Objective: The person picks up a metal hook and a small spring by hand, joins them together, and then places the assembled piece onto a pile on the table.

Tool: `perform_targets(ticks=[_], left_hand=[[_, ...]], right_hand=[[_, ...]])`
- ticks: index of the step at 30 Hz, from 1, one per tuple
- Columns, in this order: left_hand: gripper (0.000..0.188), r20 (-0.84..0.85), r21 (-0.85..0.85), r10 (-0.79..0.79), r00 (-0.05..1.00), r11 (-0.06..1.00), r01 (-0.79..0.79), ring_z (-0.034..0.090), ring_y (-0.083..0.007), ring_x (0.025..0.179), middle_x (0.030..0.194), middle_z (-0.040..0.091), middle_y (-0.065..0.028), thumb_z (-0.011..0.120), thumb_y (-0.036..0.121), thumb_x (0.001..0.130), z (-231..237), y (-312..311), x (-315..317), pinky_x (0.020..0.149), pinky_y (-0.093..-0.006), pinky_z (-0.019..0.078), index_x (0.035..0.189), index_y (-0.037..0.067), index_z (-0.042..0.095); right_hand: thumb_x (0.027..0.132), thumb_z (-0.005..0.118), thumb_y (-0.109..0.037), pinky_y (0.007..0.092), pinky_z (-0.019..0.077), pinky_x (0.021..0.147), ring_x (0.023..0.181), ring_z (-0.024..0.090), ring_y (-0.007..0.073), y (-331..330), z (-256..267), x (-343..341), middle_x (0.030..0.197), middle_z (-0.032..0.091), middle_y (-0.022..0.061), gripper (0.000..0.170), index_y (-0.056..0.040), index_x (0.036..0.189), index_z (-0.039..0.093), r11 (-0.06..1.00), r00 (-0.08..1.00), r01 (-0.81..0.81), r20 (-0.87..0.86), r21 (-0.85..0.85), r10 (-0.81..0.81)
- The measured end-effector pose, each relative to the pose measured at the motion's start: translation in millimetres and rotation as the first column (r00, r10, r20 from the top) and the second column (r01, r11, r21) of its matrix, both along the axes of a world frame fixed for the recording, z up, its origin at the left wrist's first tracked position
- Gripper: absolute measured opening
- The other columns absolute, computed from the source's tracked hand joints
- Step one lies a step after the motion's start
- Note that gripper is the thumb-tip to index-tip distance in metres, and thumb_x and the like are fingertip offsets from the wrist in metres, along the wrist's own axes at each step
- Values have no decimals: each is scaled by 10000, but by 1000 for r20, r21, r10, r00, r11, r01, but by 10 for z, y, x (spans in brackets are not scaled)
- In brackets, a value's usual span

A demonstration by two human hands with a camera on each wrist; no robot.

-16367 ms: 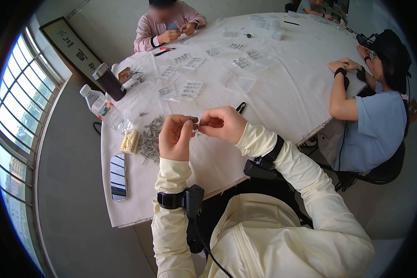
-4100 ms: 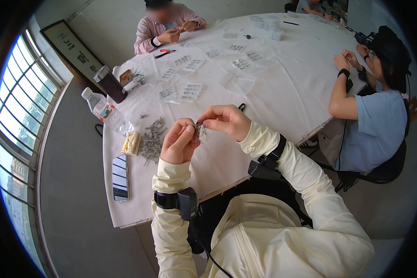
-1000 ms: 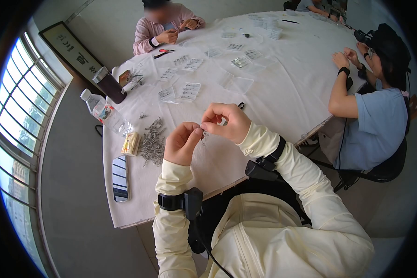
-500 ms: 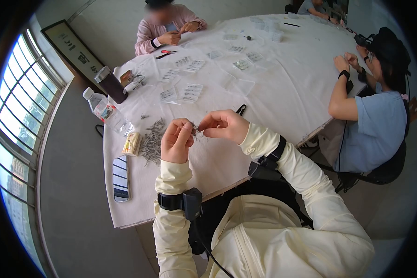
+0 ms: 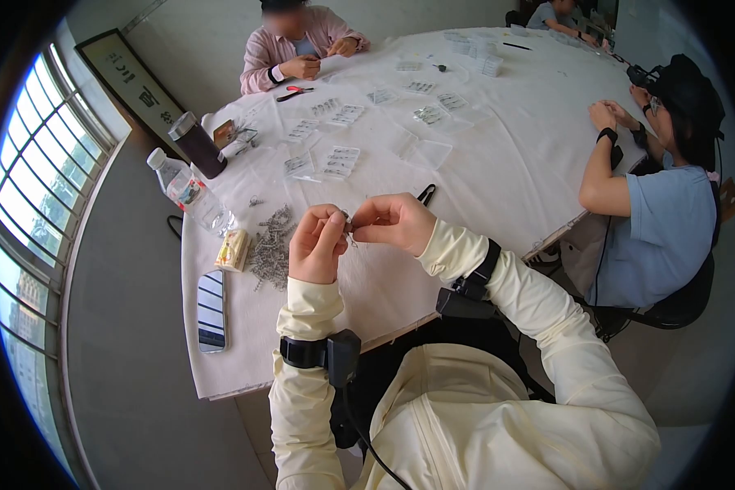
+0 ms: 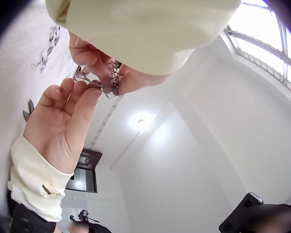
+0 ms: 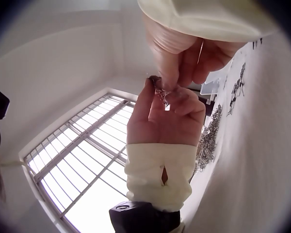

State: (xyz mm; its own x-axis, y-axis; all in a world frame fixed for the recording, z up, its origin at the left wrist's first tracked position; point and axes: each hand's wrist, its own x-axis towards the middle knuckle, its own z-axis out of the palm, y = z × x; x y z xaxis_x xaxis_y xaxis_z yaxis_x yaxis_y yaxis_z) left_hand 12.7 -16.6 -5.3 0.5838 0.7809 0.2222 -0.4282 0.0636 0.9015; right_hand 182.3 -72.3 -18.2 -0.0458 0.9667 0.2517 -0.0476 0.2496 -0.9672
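Both hands meet above the near part of the white-covered table. The left hand pinches small twisted wire pieces between thumb and fingers. From the other side the right hand pinches the same wire bits, its fingertips close to the left ones. In the left wrist view thin silvery wire pieces stick out between the fingertips. The right wrist view shows a small wire cluster at the touching fingers, partly covered by them. A pile of wire pieces lies just left of the left hand.
Left on the table are a phone, a tissue pack, a plastic bottle and a dark flask. Clear trays lie beyond the hands, near black tweezers. Other people sit across and at the right.
Since half a second ago the right hand's fingertips have closed in on the left hand's at the wire pieces. The person at the right has lowered their hands a little.
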Motion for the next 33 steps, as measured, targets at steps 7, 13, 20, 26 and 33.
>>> perform_targets(ticks=[7,13,20,26,33], left_hand=[[54,21,-2,9,1000,1000,-9,466,-52,694,793,545,14,532,91,960,-18,14,1,631,-209,362,977,56,569],[48,2,4,27,1000,1000,-27,469,-49,696,802,553,11,537,87,954,-16,15,-2,623,-206,363,973,56,569],[44,-39,43,45,998,998,-43,468,-44,690,823,565,0,547,87,949,-16,7,1,613,-196,364,973,55,567],[75,-125,189,133,983,976,-108,449,-26,653,790,580,19,589,114,938,-43,0,21,589,-175,359,940,39,583],[73,-174,321,204,963,937,-140,455,-23,684,788,567,36,595,88,928,-3,-72,64,608,-173,360,942,16,593]], right_hand=[[850,690,-114,260,500,820,873,640,125,-18,36,-7,924,696,72,186,6,991,677,996,996,87,-17,-20,-87],[855,684,-144,236,481,778,823,606,87,22,-10,48,868,669,20,177,-9,968,672,993,983,121,-141,14,-118],[858,676,-141,231,473,776,824,587,75,-21,36,31,880,643,4,159,-20,957,649,987,975,133,-189,89,-114],[874,650,-94,251,495,801,875,610,95,-23,65,-17,928,659,37,114,1,934,636,982,984,113,-157,151,-89],[863,650,-45,259,508,794,864,618,106,-22,40,-19,947,671,67,63,5,879,615,972,973,149,-200,185,-111]])
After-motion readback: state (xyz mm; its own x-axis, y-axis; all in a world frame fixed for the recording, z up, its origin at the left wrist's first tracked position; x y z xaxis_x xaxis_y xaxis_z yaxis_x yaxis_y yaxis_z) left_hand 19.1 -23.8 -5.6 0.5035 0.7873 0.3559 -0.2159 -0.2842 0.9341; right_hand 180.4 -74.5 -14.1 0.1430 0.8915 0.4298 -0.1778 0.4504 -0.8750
